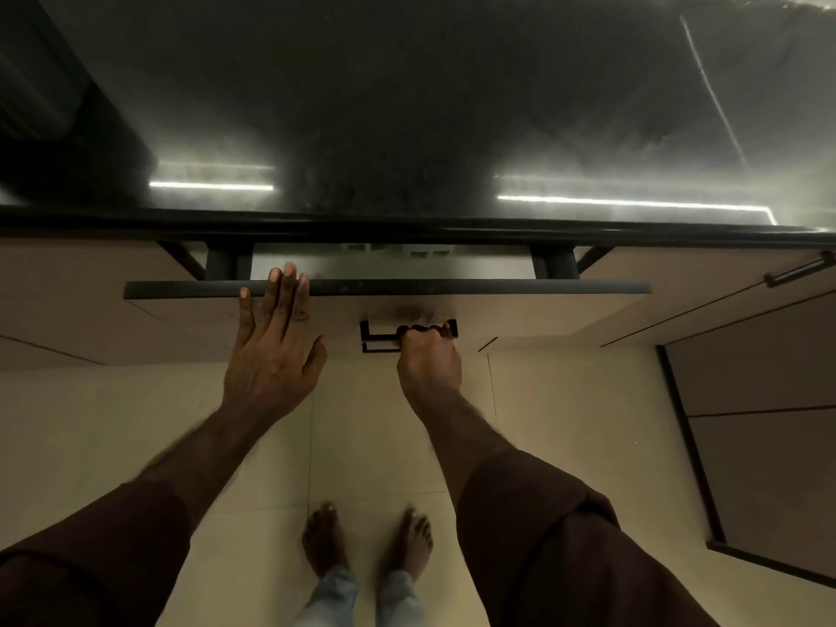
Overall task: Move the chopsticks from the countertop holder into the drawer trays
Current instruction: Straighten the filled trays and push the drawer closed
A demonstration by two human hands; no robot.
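A beige drawer (520, 310) under the dark countertop (407, 129) stands pulled out a little way. A narrow gap shows behind its dark top edge, with pale tray parts (402, 252) dimly visible inside. My right hand (427, 355) is closed around the black drawer handle (377, 337) on the front. My left hand (273, 337) lies flat on the drawer front, fingers spread, fingertips over the top edge. No chopsticks or holder are in view.
The glossy black counter reflects light strips. More beige cabinet fronts sit to the left and right, one with a black handle (798, 272) at far right. A dark-framed panel (760, 445) stands at the right. My bare feet (366, 545) are on the pale tiled floor below.
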